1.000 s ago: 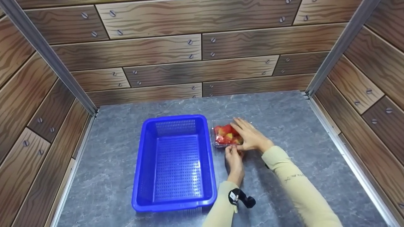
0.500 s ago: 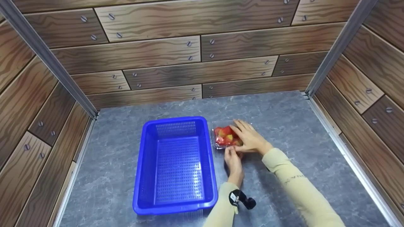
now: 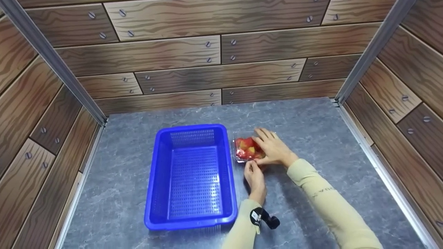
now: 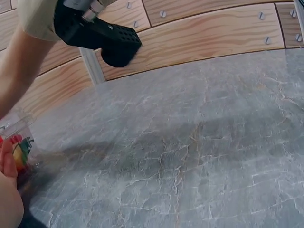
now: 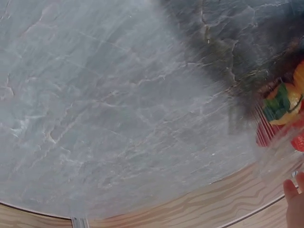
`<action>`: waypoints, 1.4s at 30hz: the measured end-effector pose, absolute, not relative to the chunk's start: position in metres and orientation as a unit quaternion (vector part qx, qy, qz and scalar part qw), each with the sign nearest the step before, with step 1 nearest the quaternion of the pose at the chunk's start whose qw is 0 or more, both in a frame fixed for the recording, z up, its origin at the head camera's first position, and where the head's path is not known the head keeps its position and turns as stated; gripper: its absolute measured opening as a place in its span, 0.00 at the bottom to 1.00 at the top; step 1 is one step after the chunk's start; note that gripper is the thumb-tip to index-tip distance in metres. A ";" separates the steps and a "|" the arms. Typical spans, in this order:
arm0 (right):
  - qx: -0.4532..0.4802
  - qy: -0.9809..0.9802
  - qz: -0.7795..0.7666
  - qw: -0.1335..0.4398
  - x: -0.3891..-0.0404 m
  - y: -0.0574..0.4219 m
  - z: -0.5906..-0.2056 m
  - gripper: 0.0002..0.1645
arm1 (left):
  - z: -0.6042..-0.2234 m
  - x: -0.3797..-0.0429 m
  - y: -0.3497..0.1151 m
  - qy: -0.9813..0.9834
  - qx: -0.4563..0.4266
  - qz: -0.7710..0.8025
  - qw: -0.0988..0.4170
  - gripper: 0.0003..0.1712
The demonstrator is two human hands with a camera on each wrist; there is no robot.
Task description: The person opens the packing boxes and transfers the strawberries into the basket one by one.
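A clear plastic clamshell box [image 3: 245, 150] of red and yellow fruit sits on the grey table, just right of a blue basket. My right hand [image 3: 275, 148] lies across the box's right side, fingers spread over its top. At the near edge, my left hand [image 3: 255, 178] has its fingertips bunched with the thumb and pinches the rim. Green leaves on the fruit [image 5: 282, 102] show through the plastic in the right wrist view. The left wrist view catches only part of my left hand [image 4: 9, 190] beside the box. My right palm hides the box's right part.
The blue plastic basket [image 3: 150, 193], with perforated walls and floor, stands left of the box with nothing in it. Wood-patterned panels [image 3: 180, 52] enclose the grey table [image 3: 304, 121] at the back and sides. A black wrist camera [image 3: 264, 218] is strapped to my left forearm.
My left fingertips have shifted slightly left along the box's near edge. My right hand stays over the box, and the basket has not moved on the table.
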State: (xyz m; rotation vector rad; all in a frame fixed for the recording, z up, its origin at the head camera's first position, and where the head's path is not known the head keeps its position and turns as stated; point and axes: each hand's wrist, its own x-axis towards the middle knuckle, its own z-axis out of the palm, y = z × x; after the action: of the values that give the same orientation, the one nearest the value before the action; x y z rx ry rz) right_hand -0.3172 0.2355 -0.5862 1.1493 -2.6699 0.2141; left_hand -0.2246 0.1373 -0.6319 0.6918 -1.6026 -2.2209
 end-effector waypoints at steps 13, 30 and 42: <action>0.422 -0.900 0.065 0.091 -0.320 0.225 -0.575 0.49 | -0.639 -0.219 0.139 -0.453 0.203 -0.853 0.162 0.10; 0.431 -0.897 0.061 0.083 -0.321 0.225 -0.570 0.59 | -0.640 -0.226 0.141 -0.360 0.182 -0.909 0.107 0.12; 0.408 -0.911 0.048 0.032 -0.317 0.219 -0.559 0.61 | -0.637 -0.228 0.141 -0.366 0.209 -0.900 0.110 0.13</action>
State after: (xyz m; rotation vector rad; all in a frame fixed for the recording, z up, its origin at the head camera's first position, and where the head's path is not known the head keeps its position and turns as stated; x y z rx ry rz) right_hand -0.3172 0.2186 -0.5595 1.2567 -2.8059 0.1481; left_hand -0.2276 0.1410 -0.6374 0.6147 -1.0746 -2.6456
